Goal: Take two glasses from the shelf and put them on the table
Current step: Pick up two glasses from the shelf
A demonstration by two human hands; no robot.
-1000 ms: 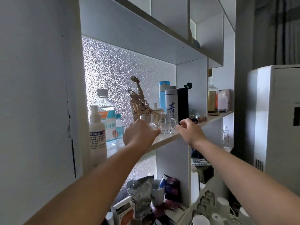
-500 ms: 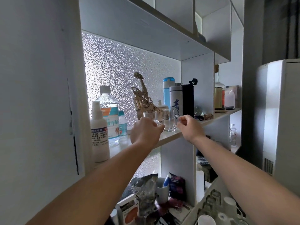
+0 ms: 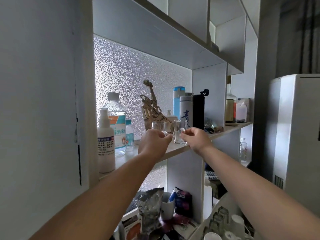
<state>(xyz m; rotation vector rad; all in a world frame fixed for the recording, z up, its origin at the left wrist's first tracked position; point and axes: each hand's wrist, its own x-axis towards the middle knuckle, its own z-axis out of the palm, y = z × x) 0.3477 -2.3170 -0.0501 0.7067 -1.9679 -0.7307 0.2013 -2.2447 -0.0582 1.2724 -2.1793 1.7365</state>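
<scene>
Left glass [image 3: 159,126]: clear, handled, upright on the shelf [image 3: 174,149], near the front edge; lower part hidden behind the hand.
Right glass [image 3: 179,134]: clear, handled, upright, just beside the first, base on the shelf board.
Left hand [image 3: 154,143]: fingers curled in around the left glass's handle, pinched closed on it; glass not lifted that I can see.
Right hand [image 3: 194,140]: thumb and fingers nipped together on the right glass's handle; base looks down on the board.
Behind the glasses: wooden violin model [image 3: 150,108], a small white pot partly hidden, white flask [image 3: 186,111] with blue characters, blue-capped bottle [image 3: 178,101], black sleeve-like case [image 3: 198,110].
Left end of shelf: white spray bottle [image 3: 105,142] at the front, large clear bottle [image 3: 116,122] with a teal and orange label behind it.
Backing: frosted, pebbled pane [image 3: 131,77], lit from behind.
Below: foil bag [image 3: 150,207], white mug [image 3: 167,205], clutter too dim to name.
Far right: tall white appliance [image 3: 297,129].
</scene>
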